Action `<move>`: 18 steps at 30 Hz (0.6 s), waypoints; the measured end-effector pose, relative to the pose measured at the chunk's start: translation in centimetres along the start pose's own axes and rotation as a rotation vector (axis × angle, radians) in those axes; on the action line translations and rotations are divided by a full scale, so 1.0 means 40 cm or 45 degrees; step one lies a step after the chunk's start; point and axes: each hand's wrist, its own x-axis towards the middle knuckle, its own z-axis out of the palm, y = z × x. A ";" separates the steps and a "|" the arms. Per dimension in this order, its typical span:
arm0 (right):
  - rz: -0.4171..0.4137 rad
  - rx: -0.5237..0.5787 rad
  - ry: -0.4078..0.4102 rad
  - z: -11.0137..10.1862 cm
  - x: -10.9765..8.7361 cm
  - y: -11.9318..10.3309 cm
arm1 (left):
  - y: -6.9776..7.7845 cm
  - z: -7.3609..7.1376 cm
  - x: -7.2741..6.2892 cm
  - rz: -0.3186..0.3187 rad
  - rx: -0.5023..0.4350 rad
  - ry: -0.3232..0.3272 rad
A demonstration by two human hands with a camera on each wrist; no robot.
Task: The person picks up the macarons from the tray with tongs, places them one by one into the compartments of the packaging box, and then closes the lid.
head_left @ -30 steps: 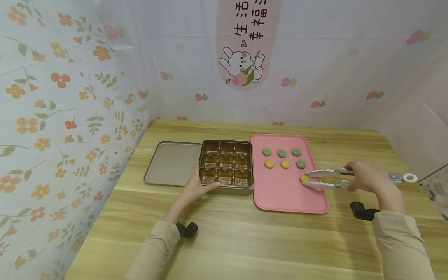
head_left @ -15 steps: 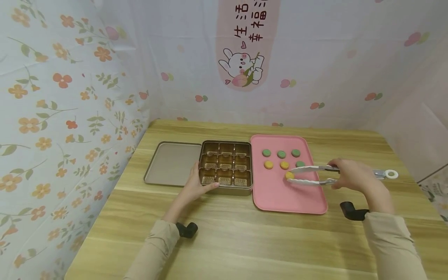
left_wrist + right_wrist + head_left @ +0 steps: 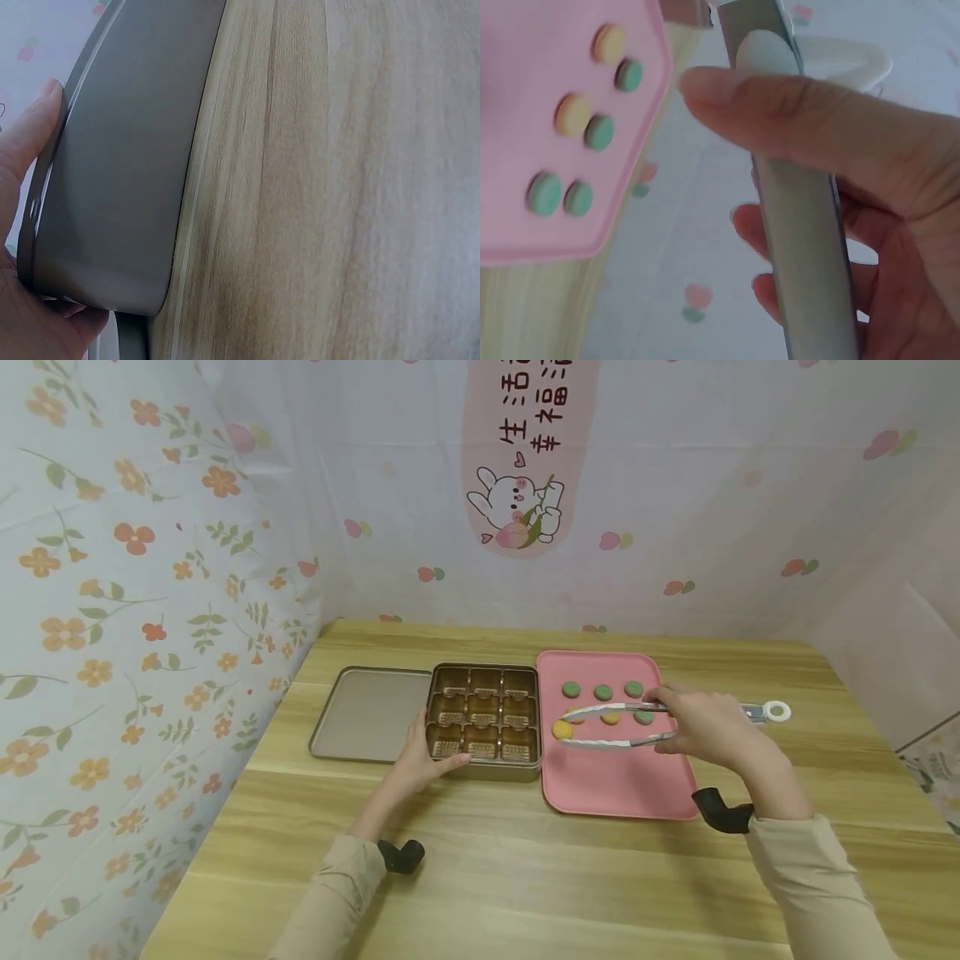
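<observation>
My right hand [image 3: 708, 727] grips metal tongs [image 3: 802, 247] with white tips in the middle of their length. Between the tips is a yellow macaron [image 3: 562, 729], held over the left edge of the pink tray [image 3: 615, 785]. On the tray lie green macarons [image 3: 633, 689] and yellow ones [image 3: 611, 718], partly covered by the tongs. My left hand [image 3: 420, 760] holds the near left corner of a brown square tin [image 3: 502, 770], thumb on its front rim and fingers along its left side. Inside the tin, a gold insert [image 3: 483, 710] has several bare compartments.
Left of the tin lies its flat lid [image 3: 375, 714], touching or nearly under the tin's edge. The tray stands close against the tin's right side. All rest on a wooden table [image 3: 480, 877], with a patterned cloth [image 3: 420, 527] hanging behind and at the left.
My right hand has moved left with the tongs, carrying the yellow macaron across the tray from its right side towards the tin. The left hand has kept its hold on the tin.
</observation>
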 end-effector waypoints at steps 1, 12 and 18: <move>-0.014 -0.005 0.011 -0.001 0.005 -0.009 | -0.001 -0.001 0.000 -0.001 0.001 0.002; -0.087 -0.047 0.018 0.025 0.057 -0.081 | 0.000 -0.002 0.000 0.002 0.016 0.005; -0.152 -0.143 0.058 0.034 0.073 -0.101 | 0.003 0.000 -0.003 0.000 0.005 0.003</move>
